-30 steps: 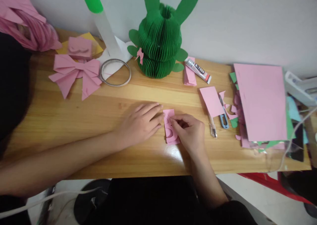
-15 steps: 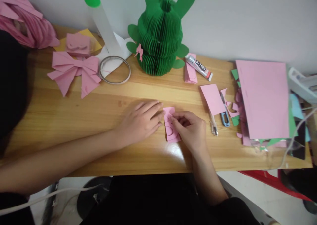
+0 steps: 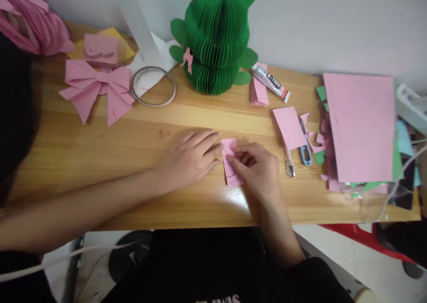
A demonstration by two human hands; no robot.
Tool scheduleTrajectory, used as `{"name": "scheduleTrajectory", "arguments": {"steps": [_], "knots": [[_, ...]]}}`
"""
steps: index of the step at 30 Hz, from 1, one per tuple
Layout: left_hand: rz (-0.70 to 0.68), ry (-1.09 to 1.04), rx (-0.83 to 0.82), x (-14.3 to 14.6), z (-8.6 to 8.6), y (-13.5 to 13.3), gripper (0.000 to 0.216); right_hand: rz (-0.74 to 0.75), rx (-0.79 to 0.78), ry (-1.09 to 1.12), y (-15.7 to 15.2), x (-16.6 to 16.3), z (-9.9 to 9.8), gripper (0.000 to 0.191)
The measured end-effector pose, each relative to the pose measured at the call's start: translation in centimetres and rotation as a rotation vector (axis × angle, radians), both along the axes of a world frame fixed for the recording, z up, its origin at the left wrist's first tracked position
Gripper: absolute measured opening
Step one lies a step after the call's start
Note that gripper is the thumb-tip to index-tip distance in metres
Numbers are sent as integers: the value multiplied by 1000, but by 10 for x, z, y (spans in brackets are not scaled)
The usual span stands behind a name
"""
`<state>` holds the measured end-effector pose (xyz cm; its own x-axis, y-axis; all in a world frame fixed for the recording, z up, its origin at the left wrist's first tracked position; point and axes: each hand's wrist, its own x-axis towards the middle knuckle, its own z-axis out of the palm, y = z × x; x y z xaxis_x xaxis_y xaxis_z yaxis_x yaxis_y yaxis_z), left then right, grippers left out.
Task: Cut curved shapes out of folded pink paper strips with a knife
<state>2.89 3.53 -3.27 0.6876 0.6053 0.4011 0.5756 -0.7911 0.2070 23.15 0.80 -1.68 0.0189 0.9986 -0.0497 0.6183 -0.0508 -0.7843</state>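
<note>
A small stack of pink paper cut-outs (image 3: 230, 160) lies on the wooden table (image 3: 100, 160) in front of me. My left hand (image 3: 191, 156) rests flat beside it, fingers stretched out and their tips touching the stack's left edge. My right hand (image 3: 256, 167) has its fingers curled and pinched on the top piece at the stack's right side, covering part of it.
A green honeycomb paper rabbit (image 3: 216, 40) stands at the back. A pink bow (image 3: 95, 87), a tape ring (image 3: 153, 86), a glue tube (image 3: 271, 82), a pen (image 3: 288, 163), small snips (image 3: 304, 149) and a large pink sheet (image 3: 362, 125) over scraps lie around.
Both hands have stayed on the pink stack. The camera tilted down a little, so everything sits slightly higher in view. My right fingers have shifted slightly on the top piece.
</note>
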Motion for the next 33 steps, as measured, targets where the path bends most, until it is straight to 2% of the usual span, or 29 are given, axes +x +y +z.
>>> {"name": "scheduleTrajectory", "arguments": {"steps": [3, 12, 22, 33], "knots": [[-11, 14, -24, 0, 0, 0, 25, 1, 0, 0, 0, 0, 1, 9], [-6, -5, -37, 0, -1, 0, 26, 108, 63, -128, -2, -1, 2, 35], [-21, -20, -81, -1, -1, 1, 27, 116, 27, -149, -1, -1, 0, 35], [-27, -25, -59, -1, 0, 1, 27, 122, 34, -145, -2, -1, 1, 34]]}}
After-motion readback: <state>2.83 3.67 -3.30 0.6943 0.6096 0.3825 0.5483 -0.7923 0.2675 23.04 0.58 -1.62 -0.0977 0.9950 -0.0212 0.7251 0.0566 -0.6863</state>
